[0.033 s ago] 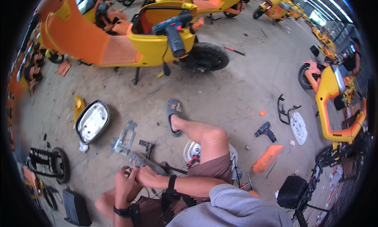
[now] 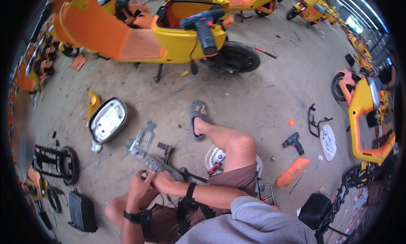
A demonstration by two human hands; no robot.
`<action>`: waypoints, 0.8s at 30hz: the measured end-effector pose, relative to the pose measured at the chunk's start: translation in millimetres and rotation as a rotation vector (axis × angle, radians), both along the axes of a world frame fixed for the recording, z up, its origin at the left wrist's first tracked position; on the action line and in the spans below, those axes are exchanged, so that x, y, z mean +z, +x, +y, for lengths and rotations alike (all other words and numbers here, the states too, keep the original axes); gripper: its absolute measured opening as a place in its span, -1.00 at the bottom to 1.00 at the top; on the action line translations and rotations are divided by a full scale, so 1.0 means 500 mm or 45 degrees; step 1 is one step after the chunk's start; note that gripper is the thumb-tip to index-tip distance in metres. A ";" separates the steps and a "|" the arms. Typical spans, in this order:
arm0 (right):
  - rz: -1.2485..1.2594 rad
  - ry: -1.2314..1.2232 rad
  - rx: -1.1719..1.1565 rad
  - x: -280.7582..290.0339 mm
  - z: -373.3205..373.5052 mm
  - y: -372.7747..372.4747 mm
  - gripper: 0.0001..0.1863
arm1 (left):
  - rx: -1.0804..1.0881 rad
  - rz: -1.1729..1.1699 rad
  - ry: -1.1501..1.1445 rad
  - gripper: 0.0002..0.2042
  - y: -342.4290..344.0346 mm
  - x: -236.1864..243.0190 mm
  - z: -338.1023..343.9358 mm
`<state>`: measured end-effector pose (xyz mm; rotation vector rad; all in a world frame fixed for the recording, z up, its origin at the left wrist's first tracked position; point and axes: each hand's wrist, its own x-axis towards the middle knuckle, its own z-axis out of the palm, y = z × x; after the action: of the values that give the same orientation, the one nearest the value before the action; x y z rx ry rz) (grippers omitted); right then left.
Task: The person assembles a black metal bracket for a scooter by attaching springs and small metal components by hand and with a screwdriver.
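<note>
Grey concrete floor, scuffed, stained, scattered with small debris. Upper right: dark roof with long bright strips, skylights or tubes unclear; glaring bright opening below. Parked yellow-orange scooters along top edge.

Scooter workshop, yellow scooters, cordless drills

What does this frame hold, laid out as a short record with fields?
Hands: left hand and right hand, close together
Item between hands: too small to tell
Just beyond hands: gray clog, metal bracket
Floor, left: oval shell with white inside, black case
Floor, right: cordless drill, orange panel, white oval plate
Ahead: yellow-and-orange scooter, second drill at its rear
</note>
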<state>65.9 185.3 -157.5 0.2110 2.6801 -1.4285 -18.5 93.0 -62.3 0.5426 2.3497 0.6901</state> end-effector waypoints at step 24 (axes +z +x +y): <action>-0.191 -0.395 -1.558 -0.482 0.124 -0.159 -0.80 | -0.171 0.159 -0.517 -0.65 -0.207 -0.402 0.079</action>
<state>-13.4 247.1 -398.4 2.0449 2.0889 -1.8461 -122.0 132.5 -263.2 0.5644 2.4504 0.1118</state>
